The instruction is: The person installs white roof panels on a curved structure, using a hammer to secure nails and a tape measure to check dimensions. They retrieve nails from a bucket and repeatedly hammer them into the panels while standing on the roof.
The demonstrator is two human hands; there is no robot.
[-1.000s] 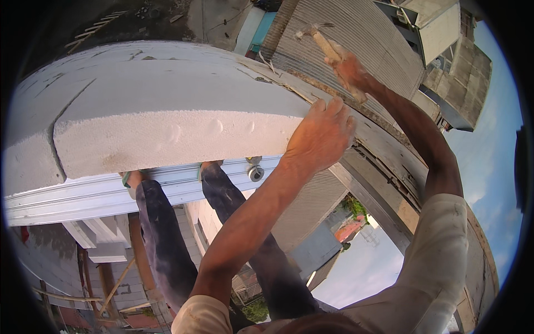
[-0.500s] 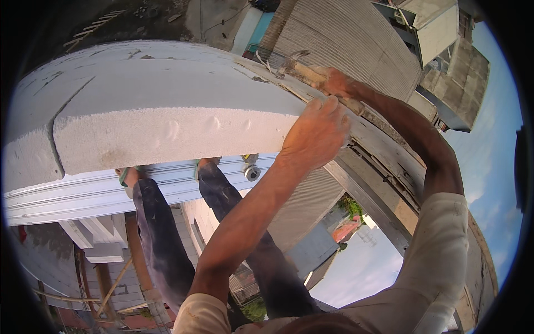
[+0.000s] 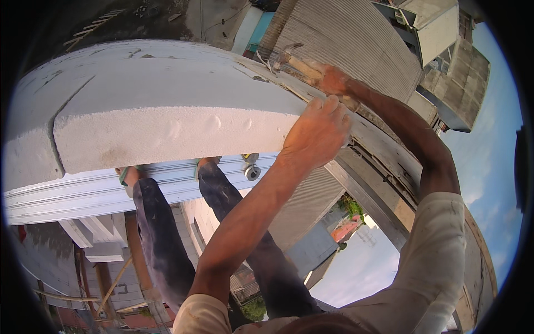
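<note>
My right hand (image 3: 335, 81) is closed around the wooden handle of a claw hammer (image 3: 303, 68). The hammer's metal head points left, over a weathered wooden plank (image 3: 384, 139). Nearer to me, my left hand (image 3: 317, 131) is closed with its fingers curled, at the right end of a white block wall (image 3: 178, 131) and against the plank. Whatever lies inside its fingers is hidden. A thin bent strip (image 3: 264, 60) sticks up beside the hammer head.
Below the wall, my feet stand on a ribbed metal sheet (image 3: 178, 178), with a small round metal fitting (image 3: 252, 171) to their right. A timber beam (image 3: 367, 206) slants down at right. Roofs (image 3: 339, 39) and ground lie far below; a ladder (image 3: 94, 29) shows at far left.
The hammer head has shifted slightly left and away from me, and my right arm has moved a little with it. My left hand stays in nearly the same place.
</note>
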